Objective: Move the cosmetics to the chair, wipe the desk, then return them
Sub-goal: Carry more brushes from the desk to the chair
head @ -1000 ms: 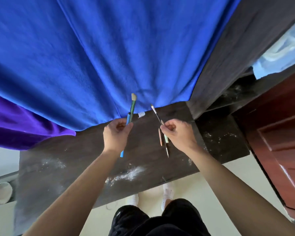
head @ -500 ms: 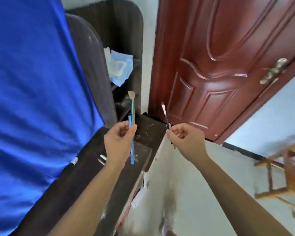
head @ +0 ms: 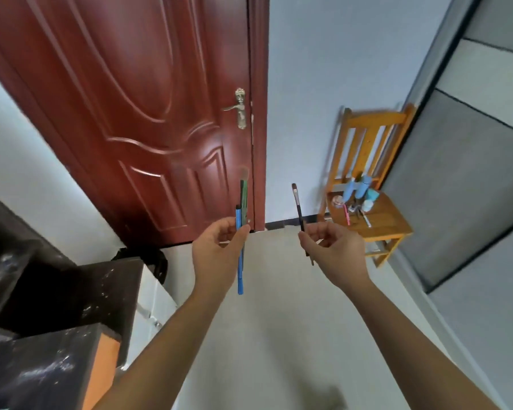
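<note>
My left hand [head: 219,247] pinches a green-handled makeup brush [head: 243,196] and a blue pencil [head: 240,273], both held upright. In my right hand [head: 332,250] a thin dark brush [head: 297,205] stands upright, pinched between thumb and fingers, with other thin sticks poking out below the hand. Ahead to the right stands a wooden chair [head: 394,229]. Several cosmetics [head: 356,199] sit on its seat: blue bottles, small jars, a pink stick. The dark desk [head: 71,291], dusted with white powder, lies at the lower left, behind both hands.
A red-brown door [head: 137,108] with a brass handle [head: 240,109] fills the upper left. A grey panelled wardrobe [head: 471,173] runs along the right side next to the chair. Pale floor [head: 279,321] stretches between me and the chair.
The view has swung right, away from the desk and its blue cloth, toward the door and the chair. Both hands keep their brushes.
</note>
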Demonstrator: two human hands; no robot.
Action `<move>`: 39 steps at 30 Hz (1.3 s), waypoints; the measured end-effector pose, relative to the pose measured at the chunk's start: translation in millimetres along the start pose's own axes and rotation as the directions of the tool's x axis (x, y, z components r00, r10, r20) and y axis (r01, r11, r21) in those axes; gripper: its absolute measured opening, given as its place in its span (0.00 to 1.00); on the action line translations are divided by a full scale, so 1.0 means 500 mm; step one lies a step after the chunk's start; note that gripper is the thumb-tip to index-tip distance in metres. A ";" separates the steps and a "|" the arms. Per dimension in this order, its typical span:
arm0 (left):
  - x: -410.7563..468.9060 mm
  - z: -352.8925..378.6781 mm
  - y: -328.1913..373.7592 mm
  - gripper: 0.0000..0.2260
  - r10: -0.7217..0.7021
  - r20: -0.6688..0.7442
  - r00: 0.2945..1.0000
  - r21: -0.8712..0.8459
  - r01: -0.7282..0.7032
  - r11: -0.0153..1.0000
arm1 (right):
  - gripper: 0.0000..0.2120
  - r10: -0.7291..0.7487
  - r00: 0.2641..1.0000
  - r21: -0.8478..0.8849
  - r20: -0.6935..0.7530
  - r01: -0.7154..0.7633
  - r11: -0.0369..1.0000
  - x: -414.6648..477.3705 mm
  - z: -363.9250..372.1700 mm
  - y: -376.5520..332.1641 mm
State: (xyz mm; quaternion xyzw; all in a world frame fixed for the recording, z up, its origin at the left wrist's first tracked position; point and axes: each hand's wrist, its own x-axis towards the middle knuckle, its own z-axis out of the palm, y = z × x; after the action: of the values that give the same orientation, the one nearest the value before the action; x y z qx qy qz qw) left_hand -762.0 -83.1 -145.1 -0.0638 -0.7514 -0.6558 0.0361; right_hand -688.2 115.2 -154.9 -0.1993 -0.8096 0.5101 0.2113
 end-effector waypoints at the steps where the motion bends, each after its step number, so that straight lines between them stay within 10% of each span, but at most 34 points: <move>1: 0.000 0.067 0.007 0.04 0.003 0.035 0.999 -0.004 -0.003 1.000 | 0.05 0.017 0.999 0.016 -0.030 -0.017 1.000 0.019 -0.053 0.033; 11: 0.017 0.607 0.079 0.05 -0.039 0.236 0.971 -0.010 0.042 0.999 | 0.05 0.160 0.972 0.020 -0.170 -0.159 0.987 0.232 -0.462 0.275; 39: 0.526 1.497 -0.070 0.04 -0.313 0.307 0.899 0.189 0.265 0.946 | 0.05 0.351 0.930 -0.137 -0.107 -0.363 0.922 1.082 -0.811 0.726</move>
State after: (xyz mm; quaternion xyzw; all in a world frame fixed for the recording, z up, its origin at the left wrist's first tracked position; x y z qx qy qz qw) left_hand -1005.1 665.9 -245.9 -0.0585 -0.7926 -0.5782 -0.1848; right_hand -877.8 852.5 -251.7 -0.3798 -0.7875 0.4673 0.1312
